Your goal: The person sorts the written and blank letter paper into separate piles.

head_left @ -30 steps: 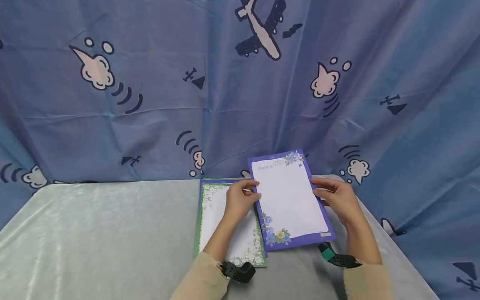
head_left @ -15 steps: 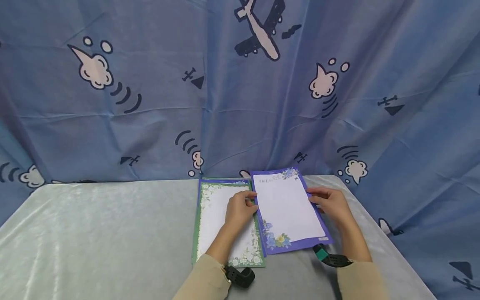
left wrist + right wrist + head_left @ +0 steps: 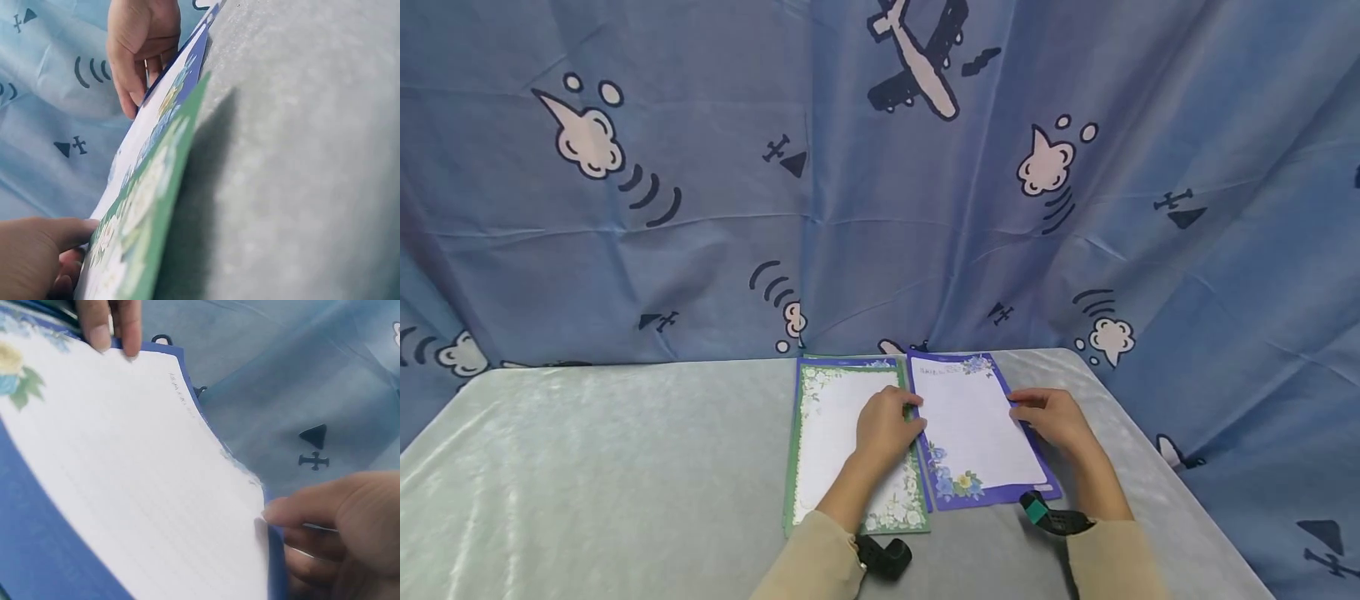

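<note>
A purple-bordered sheet of writing paper (image 3: pixel 973 425) has blue flowers at two corners and small handwriting near the top. My left hand (image 3: pixel 886 429) pinches its left edge, thumb and fingertips on the border. At the opposite edge, my right hand (image 3: pixel 1054 417) holds the sheet between thumb and fingers, which the right wrist view shows close up, with the sheet (image 3: pixel 144 456) bending slightly. Beneath my left wrist lies a green-bordered sheet with white flowers (image 3: pixel 842 433). Another purple edge peeks out from under that green sheet; how many sheets lie there is hidden.
A pale, plush-looking cloth (image 3: pixel 595 467) covers the table. Behind its far edge hangs a blue curtain (image 3: pixel 715 167) printed with planes and clouds. Black bands (image 3: pixel 883 557) are strapped round both wrists.
Both hands have lowered the purple-bordered sheet toward the table, its top edge dropping from in front of the curtain to about the table's far edge. The green-bordered sheet has stayed put.
</note>
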Available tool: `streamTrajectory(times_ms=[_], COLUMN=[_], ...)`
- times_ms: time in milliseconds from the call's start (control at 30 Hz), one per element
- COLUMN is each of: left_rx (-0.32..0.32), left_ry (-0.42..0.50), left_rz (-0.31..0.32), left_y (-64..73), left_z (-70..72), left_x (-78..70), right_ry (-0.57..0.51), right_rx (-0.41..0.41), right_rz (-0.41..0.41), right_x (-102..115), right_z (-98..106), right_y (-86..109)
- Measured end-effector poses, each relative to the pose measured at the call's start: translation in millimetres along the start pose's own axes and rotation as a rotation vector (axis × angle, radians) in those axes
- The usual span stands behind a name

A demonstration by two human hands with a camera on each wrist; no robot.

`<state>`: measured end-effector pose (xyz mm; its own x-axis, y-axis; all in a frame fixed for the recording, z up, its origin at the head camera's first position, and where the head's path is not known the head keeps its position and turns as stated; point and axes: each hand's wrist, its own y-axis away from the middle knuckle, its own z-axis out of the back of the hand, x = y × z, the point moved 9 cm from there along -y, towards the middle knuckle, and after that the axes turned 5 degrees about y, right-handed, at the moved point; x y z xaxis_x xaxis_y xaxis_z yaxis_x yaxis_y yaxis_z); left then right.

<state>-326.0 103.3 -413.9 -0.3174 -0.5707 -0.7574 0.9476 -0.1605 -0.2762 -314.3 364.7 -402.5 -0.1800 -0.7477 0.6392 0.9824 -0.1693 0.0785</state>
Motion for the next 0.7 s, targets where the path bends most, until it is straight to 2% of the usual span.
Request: streamTrajectory(times_ms=[100,300,567,700], left_rx=[0.017,0.028,0.038,0.028], left_ry=[-0.042,-0.064,-0.057,-0.049], left_rz=[0.003,0.018,0.016,0.018], left_y=[0.8,1.2,1.4,1.7], left_z=[-2.1,-3.7,-4.4,-3.9], left_x=[-1.9,-3.0,-3.0,-1.9], right_ry=[0.046,0.198,0.236,0.275], right_rx=[-0.028,-0.087,-0.13,-0.151], right_rz=[0.028,0.078,0.088,0.099], right_x=[3,9,9,19], right_z=[0,2,0,-3], right_y=[0.9,1.6,0.6,3.2])
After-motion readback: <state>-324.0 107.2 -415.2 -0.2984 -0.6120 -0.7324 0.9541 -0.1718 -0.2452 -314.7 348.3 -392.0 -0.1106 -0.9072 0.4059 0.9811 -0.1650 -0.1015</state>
